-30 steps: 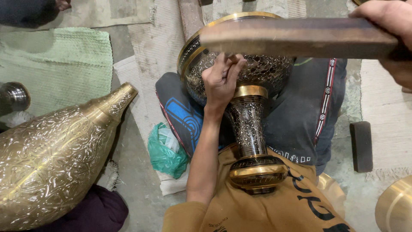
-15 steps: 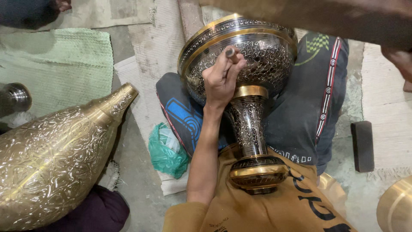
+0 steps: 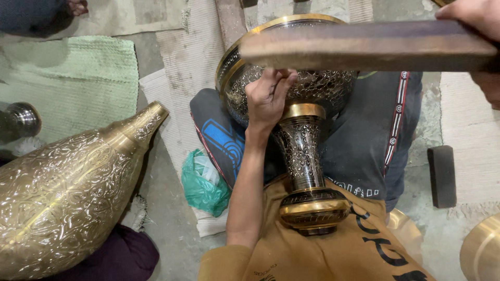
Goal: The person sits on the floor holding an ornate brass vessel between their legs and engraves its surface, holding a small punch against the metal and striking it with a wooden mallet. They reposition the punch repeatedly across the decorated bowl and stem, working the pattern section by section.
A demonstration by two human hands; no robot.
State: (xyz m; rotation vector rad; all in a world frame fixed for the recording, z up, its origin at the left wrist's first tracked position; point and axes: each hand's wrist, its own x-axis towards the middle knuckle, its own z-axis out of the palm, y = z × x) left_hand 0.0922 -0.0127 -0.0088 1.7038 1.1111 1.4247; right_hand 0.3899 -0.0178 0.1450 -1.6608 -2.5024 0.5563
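Brass goblet-shaped vase [image 3: 304, 145] lies across the person's lap, long axis running from its foot near the belly up to the wide bowl farther away. Left hand [image 3: 268, 96] presses on the bowl, fingers pinched around what may be a small tool, mostly hidden. Right hand [image 3: 476, 23], cut off at the frame corner, grips a wooden bat [image 3: 364, 47] held crosswise just above the left hand.
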